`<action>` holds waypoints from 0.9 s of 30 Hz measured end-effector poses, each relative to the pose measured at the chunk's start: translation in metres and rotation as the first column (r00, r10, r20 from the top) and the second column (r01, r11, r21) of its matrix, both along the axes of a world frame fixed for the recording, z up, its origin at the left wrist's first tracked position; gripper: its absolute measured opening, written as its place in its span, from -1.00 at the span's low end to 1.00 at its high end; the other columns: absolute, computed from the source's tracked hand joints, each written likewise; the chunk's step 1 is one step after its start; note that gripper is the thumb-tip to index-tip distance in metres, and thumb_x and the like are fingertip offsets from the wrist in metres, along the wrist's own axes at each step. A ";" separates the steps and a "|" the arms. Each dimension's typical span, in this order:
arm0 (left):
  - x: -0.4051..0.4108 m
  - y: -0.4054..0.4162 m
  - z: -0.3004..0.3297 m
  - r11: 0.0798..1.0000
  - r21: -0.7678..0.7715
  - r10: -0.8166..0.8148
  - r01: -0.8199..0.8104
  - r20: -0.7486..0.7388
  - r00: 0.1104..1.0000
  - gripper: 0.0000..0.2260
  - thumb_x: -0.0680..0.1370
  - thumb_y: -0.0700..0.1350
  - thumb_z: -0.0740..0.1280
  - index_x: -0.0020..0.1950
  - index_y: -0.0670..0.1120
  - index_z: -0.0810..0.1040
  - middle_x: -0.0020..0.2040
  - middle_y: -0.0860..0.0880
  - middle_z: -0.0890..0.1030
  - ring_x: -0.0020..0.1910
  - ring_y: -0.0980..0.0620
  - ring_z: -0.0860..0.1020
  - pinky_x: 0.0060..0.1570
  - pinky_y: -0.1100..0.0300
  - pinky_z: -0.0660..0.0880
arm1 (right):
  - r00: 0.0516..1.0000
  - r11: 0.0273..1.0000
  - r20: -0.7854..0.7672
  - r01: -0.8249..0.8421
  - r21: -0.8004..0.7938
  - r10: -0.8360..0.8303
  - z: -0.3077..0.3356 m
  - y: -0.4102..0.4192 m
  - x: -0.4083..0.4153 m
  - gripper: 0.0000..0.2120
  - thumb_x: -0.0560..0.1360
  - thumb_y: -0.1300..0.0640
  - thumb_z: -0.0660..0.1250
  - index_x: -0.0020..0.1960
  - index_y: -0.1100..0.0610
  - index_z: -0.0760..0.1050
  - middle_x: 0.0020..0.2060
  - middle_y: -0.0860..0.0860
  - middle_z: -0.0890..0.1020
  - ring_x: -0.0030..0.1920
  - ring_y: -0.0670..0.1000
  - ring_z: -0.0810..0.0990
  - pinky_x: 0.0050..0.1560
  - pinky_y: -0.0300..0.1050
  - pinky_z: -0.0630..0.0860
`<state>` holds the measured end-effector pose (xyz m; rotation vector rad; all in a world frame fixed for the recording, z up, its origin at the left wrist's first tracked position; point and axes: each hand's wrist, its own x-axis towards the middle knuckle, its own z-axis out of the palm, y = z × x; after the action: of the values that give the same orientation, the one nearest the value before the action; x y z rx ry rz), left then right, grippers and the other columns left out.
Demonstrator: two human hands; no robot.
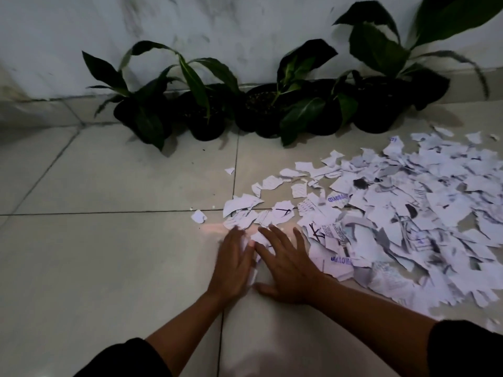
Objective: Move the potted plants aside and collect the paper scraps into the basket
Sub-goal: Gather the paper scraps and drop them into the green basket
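- Black sleeves frame the bottom edge, bare forearms reaching out over the pale glossy floor tiles [114, 268] with their thin dark grout lines.
- Left hand [233, 263] lies palm-down, fingers straight and close together, pressing on a few white scraps at the near-left tip of the litter.
- Right hand [287, 263] sits just beside it, fingers fanned wide, thumb out flat on the tile; neither hand is gripping anything, both look set to rake paper together.
- Paper scraps [394, 213] next: a big ragged spread of torn white pieces, some with grey print, black marker strokes and a blue stamp, thin, jagged and overlapping, thickest toward the right edge.
- A few stray bits lie apart on the left, one small scrap [199, 216] alone on bare tile.
- Farther back, five or so potted plants [266, 110] stand in a row against the wall, dark round pots, broad glossy green leaves, touching one another.
- Scuffed white wall [190, 31] behind them.
- My read: the plants appear already parked aside; the gathering has barely begun, nearly all paper is still down.
- No basket in view, so I cannot say where the scraps will go.
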<state>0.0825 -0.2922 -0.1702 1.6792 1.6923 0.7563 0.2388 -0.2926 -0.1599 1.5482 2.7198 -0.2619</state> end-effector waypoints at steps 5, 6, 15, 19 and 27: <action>-0.015 0.012 0.011 0.931 0.284 0.237 -0.228 0.004 0.972 -0.66 0.52 0.09 0.09 0.12 -0.12 0.44 0.07 -0.03 0.49 0.08 -0.05 0.48 0.13 0.15 0.40 | 0.998 0.998 -0.019 -0.057 0.039 0.058 -0.010 0.012 -0.020 -0.40 0.37 -0.43 0.06 0.32 -0.21 0.38 0.37 0.10 0.46 0.36 0.21 0.44 0.16 0.44 0.36; -0.026 0.019 0.007 0.915 0.286 0.313 -0.286 -0.054 0.948 -0.60 0.52 0.10 0.09 0.19 -0.14 0.43 0.16 -0.09 0.49 0.15 -0.11 0.47 0.17 0.08 0.38 | 0.996 0.994 0.000 -0.087 0.066 0.087 -0.013 0.013 -0.021 -0.45 0.37 -0.42 0.05 0.30 -0.28 0.39 0.36 0.08 0.47 0.35 0.20 0.45 0.15 0.43 0.36; -0.053 0.043 -0.006 0.997 -0.054 0.029 -0.053 -0.386 0.922 -0.32 0.50 0.21 -0.07 0.54 -0.13 0.11 0.56 -0.10 0.11 0.55 -0.07 0.05 0.49 0.05 0.03 | 0.949 0.944 -0.089 0.310 0.114 -0.301 -0.006 0.047 -0.001 -0.29 0.25 -0.29 0.34 0.37 -0.13 0.37 0.44 0.19 0.34 0.42 0.31 0.31 0.23 0.47 0.24; -0.029 0.052 -0.001 0.994 -0.071 -0.099 0.081 -0.309 0.946 -0.12 0.39 0.41 0.11 0.56 -0.02 -0.06 0.58 -0.04 -0.06 0.56 -0.03 -0.06 0.49 -0.04 -0.02 | 0.885 0.885 -0.024 0.465 -0.010 -0.466 -0.004 0.062 0.010 -0.09 0.31 -0.45 0.24 0.50 -0.30 -0.17 0.54 0.11 -0.24 0.50 0.30 -0.29 0.32 0.50 -0.22; 0.011 0.091 0.003 0.912 -0.294 -0.386 0.287 -0.370 0.845 0.29 -0.02 0.56 0.29 0.44 0.22 -0.43 0.51 -0.13 -0.40 0.48 -0.13 -0.42 0.45 -0.17 -0.32 | 0.752 0.753 0.114 0.656 -0.048 -0.649 0.013 0.064 0.054 0.13 0.14 -0.59 0.23 0.47 -0.29 -0.34 0.48 0.20 -0.40 0.43 0.32 -0.47 0.27 0.53 -0.33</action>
<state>0.0932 -0.2008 -0.1671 1.9967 1.6061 0.0198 0.2926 -0.2281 -0.1466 2.3625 1.9541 -0.2852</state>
